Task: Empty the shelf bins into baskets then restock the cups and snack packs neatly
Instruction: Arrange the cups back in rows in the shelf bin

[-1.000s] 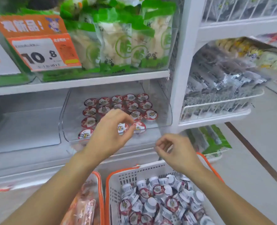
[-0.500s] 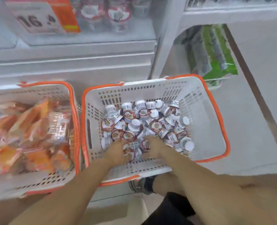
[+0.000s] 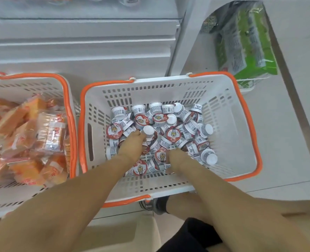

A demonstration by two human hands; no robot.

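Both hands are down among the cups [image 3: 170,122] heaped in the right-hand basket [image 3: 241,110], which stands on the floor in front of the shelf unit [image 3: 81,42]. The left hand [image 3: 132,144] has its fingers curled into the pile near the basket's middle, apparently closing on a cup lying bottom-up [image 3: 148,130]. The right hand [image 3: 176,157] reaches in toward the near wall, its fingers buried among the cups, so whether it holds one cannot be told.

The step appears to be gathering cups for restocking. It would go best if the person took a few at a time, lifted them clear of the slotted walls, and turned each lid-up, since they lie at every angle: some show the red printed lid, others the white base or the label.

There are two baskets. The right one holds roughly forty cups, too jumbled for an exact count. The left basket [image 3: 67,91] holds orange snack packs [image 3: 23,135], perhaps fifteen showing, the rest cut off at the frame edge. Green packets [image 3: 248,42] sit on a low rack beyond the right basket's far corner.
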